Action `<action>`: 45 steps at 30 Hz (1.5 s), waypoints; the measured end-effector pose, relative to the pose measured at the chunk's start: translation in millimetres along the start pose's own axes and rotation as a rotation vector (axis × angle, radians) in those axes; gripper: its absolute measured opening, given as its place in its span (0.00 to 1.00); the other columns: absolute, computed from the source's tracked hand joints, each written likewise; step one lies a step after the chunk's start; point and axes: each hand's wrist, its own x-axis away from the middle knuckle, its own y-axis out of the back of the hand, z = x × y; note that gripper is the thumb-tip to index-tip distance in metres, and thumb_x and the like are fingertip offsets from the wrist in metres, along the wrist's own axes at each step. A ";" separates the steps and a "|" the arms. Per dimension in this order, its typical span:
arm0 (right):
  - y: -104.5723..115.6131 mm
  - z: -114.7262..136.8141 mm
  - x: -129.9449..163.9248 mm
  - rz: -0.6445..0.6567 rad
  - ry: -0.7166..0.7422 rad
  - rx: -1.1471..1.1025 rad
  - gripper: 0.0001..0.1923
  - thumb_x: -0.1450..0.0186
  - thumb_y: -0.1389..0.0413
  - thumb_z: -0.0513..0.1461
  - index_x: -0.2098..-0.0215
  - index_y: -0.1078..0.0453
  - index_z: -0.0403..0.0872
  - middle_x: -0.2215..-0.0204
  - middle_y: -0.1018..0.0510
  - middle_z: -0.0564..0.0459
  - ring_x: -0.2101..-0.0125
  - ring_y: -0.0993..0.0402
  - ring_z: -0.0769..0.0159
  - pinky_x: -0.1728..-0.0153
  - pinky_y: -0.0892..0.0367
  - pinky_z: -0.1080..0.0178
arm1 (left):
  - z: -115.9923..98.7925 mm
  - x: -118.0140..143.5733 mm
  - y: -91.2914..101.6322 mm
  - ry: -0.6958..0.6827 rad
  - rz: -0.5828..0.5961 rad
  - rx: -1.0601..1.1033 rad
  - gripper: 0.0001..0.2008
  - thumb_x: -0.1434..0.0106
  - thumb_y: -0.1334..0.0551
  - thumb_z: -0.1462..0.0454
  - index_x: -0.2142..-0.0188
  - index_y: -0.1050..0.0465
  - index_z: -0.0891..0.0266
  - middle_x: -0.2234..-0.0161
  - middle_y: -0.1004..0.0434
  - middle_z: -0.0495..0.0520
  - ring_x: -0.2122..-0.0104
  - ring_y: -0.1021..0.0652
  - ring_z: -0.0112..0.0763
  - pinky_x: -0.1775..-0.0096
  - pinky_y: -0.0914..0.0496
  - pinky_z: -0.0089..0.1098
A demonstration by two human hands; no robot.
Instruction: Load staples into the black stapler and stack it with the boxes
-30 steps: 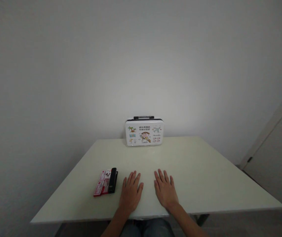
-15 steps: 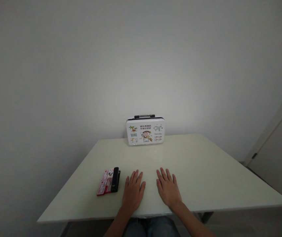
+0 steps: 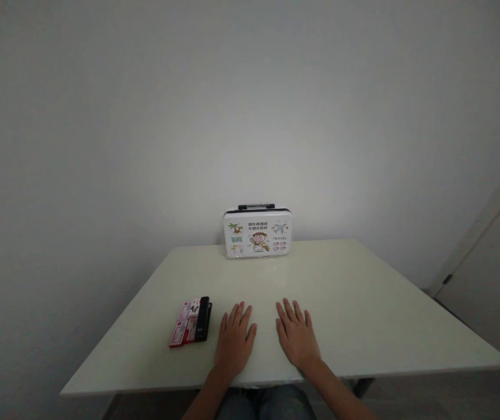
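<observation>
Both my hands are flat on the tabletop (image 3: 363,303) right now, palms down, fingers spread a little, holding nothing. My left hand (image 3: 233,336) and right hand (image 3: 297,336) sit side by side with a small gap between them, near the edge closest to me.

Taking the black stapler (image 3: 203,318) as the landmark: it lies just to the outer side of my left hand, close to the fingers but not touching as far as I can see. Its long axis runs away from me, roughly parallel to my left fingers, maybe tilted slightly. Pressed right against the stapler's far side from my hand are some small red and white boxes (image 3: 185,324), look like staple packs, lined up the same way.

So my left hand is clearly the nearer one; the right hand is well apart from the stapler, with the left hand in between.

Way beyond the stapler, at the back edge against the wall, a white tin case (image 3: 257,232) with cartoon travel pictures stands upright, handle on top.
</observation>
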 end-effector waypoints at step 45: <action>28.7 78.1 -19.8 -0.128 0.055 -0.482 0.18 0.35 0.45 0.42 0.47 0.28 0.55 0.46 0.25 0.52 0.38 0.39 0.55 0.33 0.68 0.43 | -31.0 31.2 16.1 -0.006 0.014 0.159 0.27 0.34 0.42 0.58 0.35 0.38 0.52 0.35 0.38 0.55 0.38 0.38 0.50 0.40 0.41 0.51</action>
